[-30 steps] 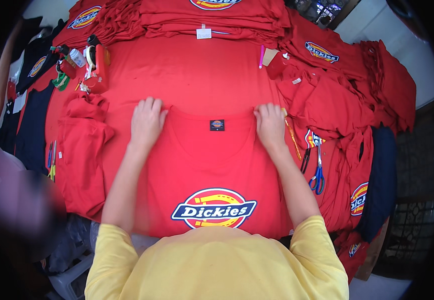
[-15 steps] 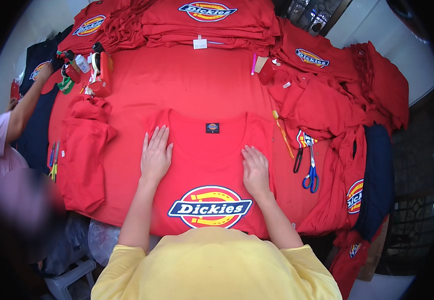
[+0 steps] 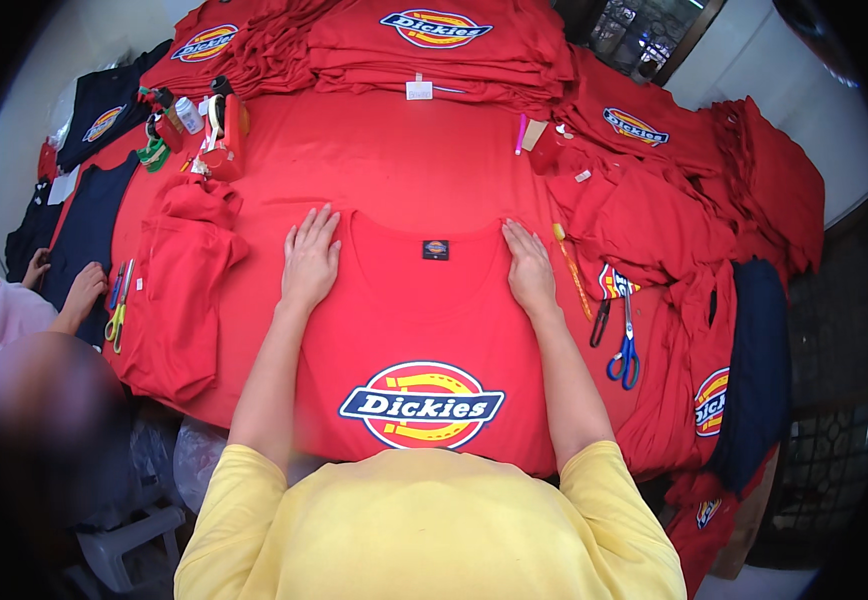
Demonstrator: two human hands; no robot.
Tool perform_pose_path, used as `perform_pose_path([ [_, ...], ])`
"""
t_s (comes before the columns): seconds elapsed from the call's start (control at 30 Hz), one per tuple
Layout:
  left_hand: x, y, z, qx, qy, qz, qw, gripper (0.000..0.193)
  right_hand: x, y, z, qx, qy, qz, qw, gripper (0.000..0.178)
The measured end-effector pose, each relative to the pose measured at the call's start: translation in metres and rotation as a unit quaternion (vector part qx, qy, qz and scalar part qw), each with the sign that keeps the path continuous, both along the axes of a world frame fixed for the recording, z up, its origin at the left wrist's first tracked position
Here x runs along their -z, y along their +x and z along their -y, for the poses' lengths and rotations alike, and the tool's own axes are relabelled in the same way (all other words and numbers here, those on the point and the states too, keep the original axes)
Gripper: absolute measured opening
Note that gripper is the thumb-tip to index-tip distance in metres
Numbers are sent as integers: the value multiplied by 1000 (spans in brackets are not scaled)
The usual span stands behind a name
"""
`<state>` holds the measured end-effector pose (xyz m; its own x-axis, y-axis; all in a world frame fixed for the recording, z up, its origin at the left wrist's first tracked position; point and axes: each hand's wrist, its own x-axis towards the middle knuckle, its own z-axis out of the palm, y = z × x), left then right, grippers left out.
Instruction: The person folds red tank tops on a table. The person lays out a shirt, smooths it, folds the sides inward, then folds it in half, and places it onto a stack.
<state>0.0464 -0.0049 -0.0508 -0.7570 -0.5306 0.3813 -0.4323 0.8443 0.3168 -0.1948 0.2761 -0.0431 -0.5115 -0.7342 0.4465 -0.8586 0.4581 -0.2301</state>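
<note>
A red shirt lies flat on the red-covered table in front of me, neckline away from me. It has a dark label inside the neck and an oval printed emblem on its chest. My left hand rests flat on the shirt's left shoulder, fingers stretched out and a little apart. On the right shoulder edge lies my right hand, its fingers also extended. Neither hand grips anything.
Stacks of folded red shirts line the far side. Blue-handled scissors, an orange-yellow stick and crumpled red garments lie right. A tape dispenser and yellow-handled scissors are left. A co-worker's hands touch dark cloth.
My right hand has moved outward and away from me to the shirt's right shoulder edge; my left moved slightly farther. The co-worker's hands came nearer, with a dark garment now laid before them.
</note>
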Motion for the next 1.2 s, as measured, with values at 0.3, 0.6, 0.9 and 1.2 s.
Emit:
perform_pose_path([
  [0.3,2,4,0,-33,22,26,999,45,1,5,-1,11,0,28,1000,48],
  [0.6,-9,3,-6,-33,19,53,998,44,5,3,3,37,18,-14,999,51],
  [0.9,-10,1,-8,-37,26,54,998,44,5,2,3,50,27,-1,998,49],
  [1.2,-8,3,-5,-21,36,34,999,44,3,4,4,51,17,9,998,48],
])
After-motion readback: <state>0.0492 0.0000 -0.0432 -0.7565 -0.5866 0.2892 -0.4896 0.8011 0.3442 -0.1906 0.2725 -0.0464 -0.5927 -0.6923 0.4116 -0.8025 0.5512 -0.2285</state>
